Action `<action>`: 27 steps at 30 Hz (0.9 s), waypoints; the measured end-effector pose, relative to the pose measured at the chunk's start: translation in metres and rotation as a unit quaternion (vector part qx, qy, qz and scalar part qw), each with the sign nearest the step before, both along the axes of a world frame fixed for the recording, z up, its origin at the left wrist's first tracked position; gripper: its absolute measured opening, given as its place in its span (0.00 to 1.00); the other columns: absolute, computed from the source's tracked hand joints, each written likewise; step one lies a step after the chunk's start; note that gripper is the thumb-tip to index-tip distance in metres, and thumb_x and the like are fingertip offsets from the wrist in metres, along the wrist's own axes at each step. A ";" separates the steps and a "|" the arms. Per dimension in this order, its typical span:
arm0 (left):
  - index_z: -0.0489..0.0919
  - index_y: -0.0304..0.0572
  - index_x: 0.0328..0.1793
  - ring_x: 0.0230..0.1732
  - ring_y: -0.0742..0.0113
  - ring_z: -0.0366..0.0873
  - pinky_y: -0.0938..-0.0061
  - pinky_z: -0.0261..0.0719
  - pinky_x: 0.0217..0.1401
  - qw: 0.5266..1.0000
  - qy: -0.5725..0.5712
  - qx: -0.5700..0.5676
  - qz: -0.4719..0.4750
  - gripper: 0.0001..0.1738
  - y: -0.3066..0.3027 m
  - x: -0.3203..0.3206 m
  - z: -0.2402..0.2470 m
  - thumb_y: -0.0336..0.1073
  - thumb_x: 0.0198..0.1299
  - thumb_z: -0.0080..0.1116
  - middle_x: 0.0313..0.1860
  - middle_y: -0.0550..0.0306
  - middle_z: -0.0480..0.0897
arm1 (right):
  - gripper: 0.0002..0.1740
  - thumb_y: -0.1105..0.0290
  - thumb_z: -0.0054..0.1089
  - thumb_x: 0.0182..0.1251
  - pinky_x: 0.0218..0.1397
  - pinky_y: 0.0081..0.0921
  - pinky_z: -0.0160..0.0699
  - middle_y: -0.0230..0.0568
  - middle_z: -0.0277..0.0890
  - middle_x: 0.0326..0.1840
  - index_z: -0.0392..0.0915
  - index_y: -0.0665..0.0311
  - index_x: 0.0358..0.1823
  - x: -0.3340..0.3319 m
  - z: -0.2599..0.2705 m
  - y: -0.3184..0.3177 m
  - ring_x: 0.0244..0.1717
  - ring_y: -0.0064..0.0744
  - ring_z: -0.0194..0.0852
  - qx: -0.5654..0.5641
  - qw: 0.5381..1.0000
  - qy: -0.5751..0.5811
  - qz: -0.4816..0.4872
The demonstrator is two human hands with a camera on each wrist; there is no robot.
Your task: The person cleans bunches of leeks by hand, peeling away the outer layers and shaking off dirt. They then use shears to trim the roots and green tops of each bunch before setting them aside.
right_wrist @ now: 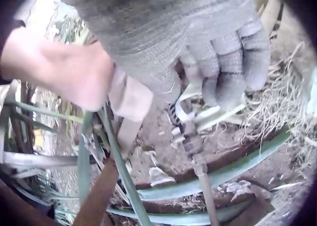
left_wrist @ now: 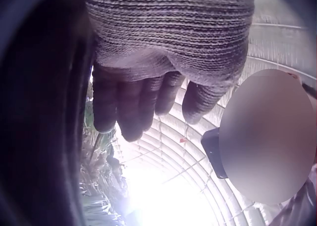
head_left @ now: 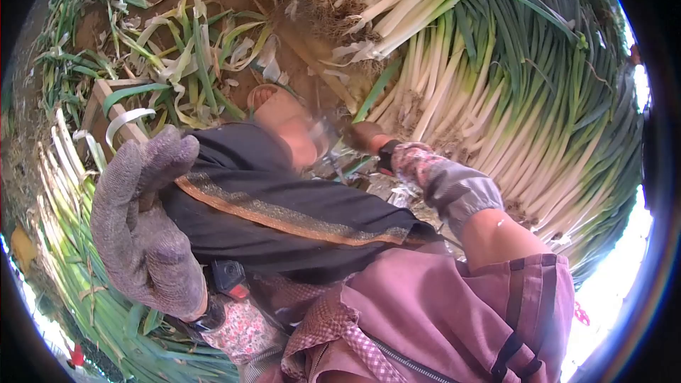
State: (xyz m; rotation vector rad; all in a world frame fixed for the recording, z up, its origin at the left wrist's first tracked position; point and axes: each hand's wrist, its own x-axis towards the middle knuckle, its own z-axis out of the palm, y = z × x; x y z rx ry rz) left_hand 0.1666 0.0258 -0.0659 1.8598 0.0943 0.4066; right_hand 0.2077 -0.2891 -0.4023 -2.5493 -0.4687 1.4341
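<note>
Right hand point(right_wrist: 198, 43) grips what may be a nozzle point(right_wrist: 190, 139).

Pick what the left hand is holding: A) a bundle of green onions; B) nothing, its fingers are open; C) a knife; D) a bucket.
B: the gloved left hand is raised, its fingers straight, with nothing in it.

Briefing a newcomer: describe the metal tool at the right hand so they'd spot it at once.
Find the big fan of green onions. At its white ends the gloved right hand grips a thin metal tool. It alone is grey, jointed metal among green leaves.
</note>
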 end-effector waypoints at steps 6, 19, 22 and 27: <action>0.67 0.23 0.72 0.57 0.44 0.84 0.55 0.82 0.62 0.999 -0.013 0.022 0.046 0.41 0.004 -0.047 0.020 0.58 0.71 0.55 0.60 0.30 0.80 | 0.25 0.59 0.57 0.66 0.51 0.48 0.83 0.52 0.86 0.50 0.75 0.53 0.64 -0.029 -0.031 0.044 0.51 0.53 0.86 -0.080 0.984 -0.068 -0.145; 0.73 0.28 0.70 0.64 0.52 0.77 0.57 0.77 0.67 0.907 0.211 0.179 0.317 0.28 0.093 -0.231 -0.117 0.42 0.71 0.53 0.64 0.46 0.79 | 0.14 0.65 0.58 0.67 0.46 0.48 0.82 0.40 0.89 0.45 0.87 0.54 0.50 0.040 -0.053 -0.023 0.48 0.46 0.89 -0.060 0.980 -0.154 0.110; 0.74 0.33 0.70 0.65 0.48 0.76 0.56 0.76 0.67 0.916 0.233 0.082 0.315 0.32 0.076 -0.253 -0.156 0.45 0.64 0.63 0.66 0.44 0.78 | 0.14 0.62 0.60 0.67 0.44 0.44 0.82 0.40 0.88 0.45 0.87 0.54 0.50 0.055 -0.021 0.013 0.47 0.44 0.89 0.000 0.980 -0.189 0.055; 0.73 0.40 0.70 0.65 0.40 0.76 0.55 0.75 0.67 0.875 0.238 -0.158 0.391 0.44 0.068 -0.245 -0.163 0.55 0.50 0.74 0.68 0.40 0.76 | 0.22 0.56 0.62 0.66 0.53 0.43 0.81 0.53 0.84 0.50 0.77 0.56 0.59 0.079 0.162 0.125 0.51 0.56 0.83 0.563 0.790 -0.163 -0.179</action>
